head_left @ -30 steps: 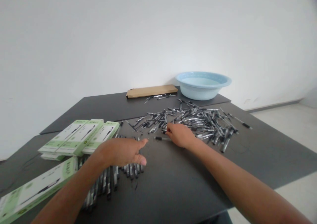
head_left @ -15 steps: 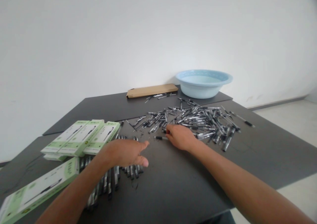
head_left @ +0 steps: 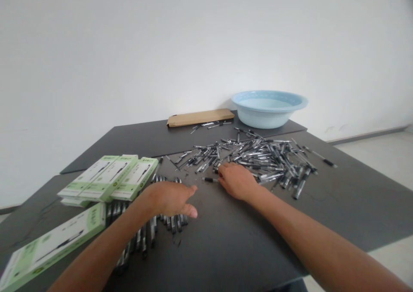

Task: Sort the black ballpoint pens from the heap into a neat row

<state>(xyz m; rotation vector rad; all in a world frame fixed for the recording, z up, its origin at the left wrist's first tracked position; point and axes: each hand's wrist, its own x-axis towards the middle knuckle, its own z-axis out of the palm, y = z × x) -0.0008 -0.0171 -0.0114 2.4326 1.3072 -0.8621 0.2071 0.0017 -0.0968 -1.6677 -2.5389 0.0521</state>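
Right hand (head_left: 237, 181): fingers curled down at loose pen (head_left: 210, 179), can't tell if gripped. Left hand (head_left: 172, 199): thumb and forefinger spread, over aligned pens (head_left: 144, 240) reaching its 7 o'clock. Pen pile (head_left: 264, 154) at right hand's 1 o'clock, blue basin (head_left: 266, 116) beyond; stacked boxes (head_left: 111, 178), left hand's 10 o'clock.

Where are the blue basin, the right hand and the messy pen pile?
Blue basin (head_left: 265, 119), head view: its outer wall.
Right hand (head_left: 238, 180), head view: back of the hand.
Pen pile (head_left: 265, 154), head view: near its middle.
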